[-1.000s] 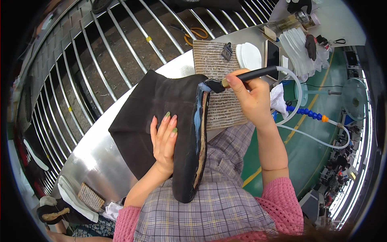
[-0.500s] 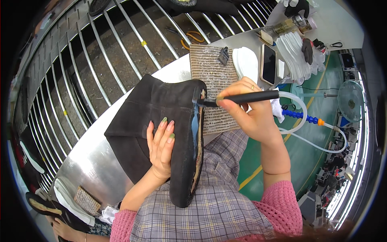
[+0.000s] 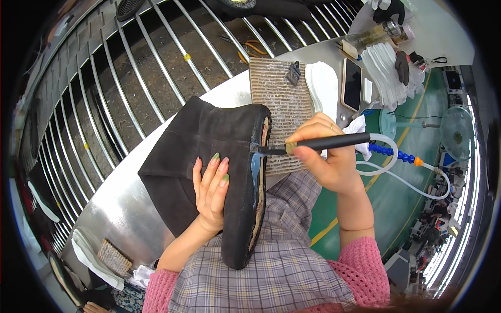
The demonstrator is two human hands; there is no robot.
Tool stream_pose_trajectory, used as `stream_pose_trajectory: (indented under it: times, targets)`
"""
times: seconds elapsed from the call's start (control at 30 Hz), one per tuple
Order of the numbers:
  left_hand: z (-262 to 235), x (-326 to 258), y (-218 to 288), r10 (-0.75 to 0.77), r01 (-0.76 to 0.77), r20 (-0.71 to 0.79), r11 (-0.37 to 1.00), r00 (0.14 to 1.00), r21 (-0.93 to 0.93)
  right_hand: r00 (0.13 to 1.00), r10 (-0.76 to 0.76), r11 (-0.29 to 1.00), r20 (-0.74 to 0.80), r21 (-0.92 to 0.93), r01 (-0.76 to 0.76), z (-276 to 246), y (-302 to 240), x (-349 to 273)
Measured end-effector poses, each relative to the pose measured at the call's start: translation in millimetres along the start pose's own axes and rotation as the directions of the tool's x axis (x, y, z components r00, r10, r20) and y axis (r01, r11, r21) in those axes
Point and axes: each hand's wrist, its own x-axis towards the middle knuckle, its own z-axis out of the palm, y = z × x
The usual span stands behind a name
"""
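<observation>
Dark suede boot point(image 3: 209, 156) held sole-side up at centre frame, brush tool applied to its sole edge.

The left hand point(image 3: 211, 190) lies flat on the boot's side at centre, fingers extended and pressing down, not clenched round anything. The boot rests partly on the metal worktable point(image 3: 120, 208) and partly over the person's checked apron at lower centre. The right hand point(image 3: 326, 161), right of centre, is closed firmly round a black-handled brush point(image 3: 313, 144); its tip touches the bluish strip along the boot sole point(image 3: 258, 172). A pale hose point(image 3: 396, 175) with blue segments runs from the handle toward the right. Behind the boot, upper centre, lies a ribbed mat point(image 3: 279, 99); just right of it a white insole point(image 3: 323, 88) and a phone point(image 3: 352, 83).
</observation>
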Motion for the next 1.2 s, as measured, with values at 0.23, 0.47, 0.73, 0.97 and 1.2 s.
stream_pose_trajectory:
  times: [0.23, 0.47, 0.73, 0.97, 1.2]
  targets:
    - [-1, -5, -6, 0.041, -0.039, 0.049, 0.999, 0.998, -0.033, 0.999, -0.039, 0.999, -0.006, -0.012, 0.039, 4, -4, -5]
    - [2, -4, -4, 0.031, -0.031, 0.014, 0.999, 0.999, -0.013, 0.956, 0.293, 0.93, 0.027, 0.224, -0.292, 2, -4, -12]
    - [5, 1, 0, 0.02, -0.02, -0.011, 1.0, 1.0, 0.018, 0.99, 0.122, 0.991, -0.065, -0.054, -0.126, 5, -6, 6]
    - [6, 4, 2, 0.009, -0.009, 0.003, 1.0, 1.0, 0.023, 0.997, -0.065, 0.978, -0.032, -0.201, 0.058, 1, -15, 5]
    - [7, 2, 0, 0.021, -0.02, -0.006, 1.0, 1.0, 0.019, 0.995, -0.002, 0.999, 0.095, -0.048, 0.006, -6, -23, -2]
